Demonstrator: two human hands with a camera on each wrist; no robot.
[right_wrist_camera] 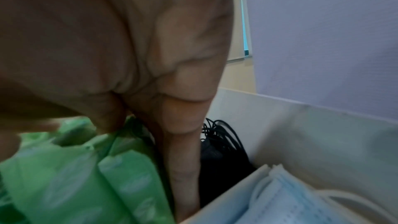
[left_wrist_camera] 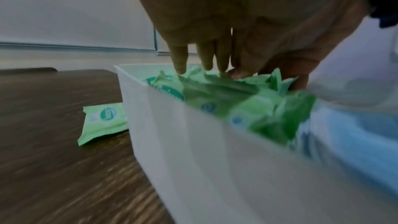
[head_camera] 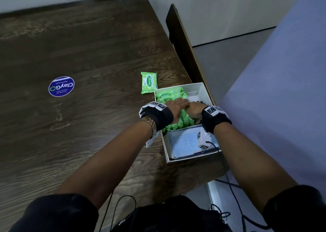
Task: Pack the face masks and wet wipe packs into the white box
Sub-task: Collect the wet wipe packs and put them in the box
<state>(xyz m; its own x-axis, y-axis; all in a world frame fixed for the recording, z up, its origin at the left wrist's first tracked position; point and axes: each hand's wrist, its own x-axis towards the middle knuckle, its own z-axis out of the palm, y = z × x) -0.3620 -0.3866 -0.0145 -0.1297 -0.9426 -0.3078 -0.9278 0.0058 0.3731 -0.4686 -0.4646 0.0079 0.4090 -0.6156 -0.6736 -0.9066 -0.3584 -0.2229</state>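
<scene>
Both hands are in the white box [head_camera: 205, 90]: left hand [head_camera: 176, 103] lies flat with fingers straight on the green wipe packs [head_camera: 185, 120], likely pressing them down. Right hand [head_camera: 194, 110] is wedged beside them; its grip can't be told. Blue face masks [head_camera: 183, 141] lie in the near compartment; one wipe pack [head_camera: 149, 82] remains on the table [head_camera: 88, 55].

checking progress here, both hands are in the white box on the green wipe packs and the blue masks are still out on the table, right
Not quite. The blue masks are already inside the white box, in its near end, as the head view shows. Both hands, left hand and right hand, are on the green wipe packs.
</scene>
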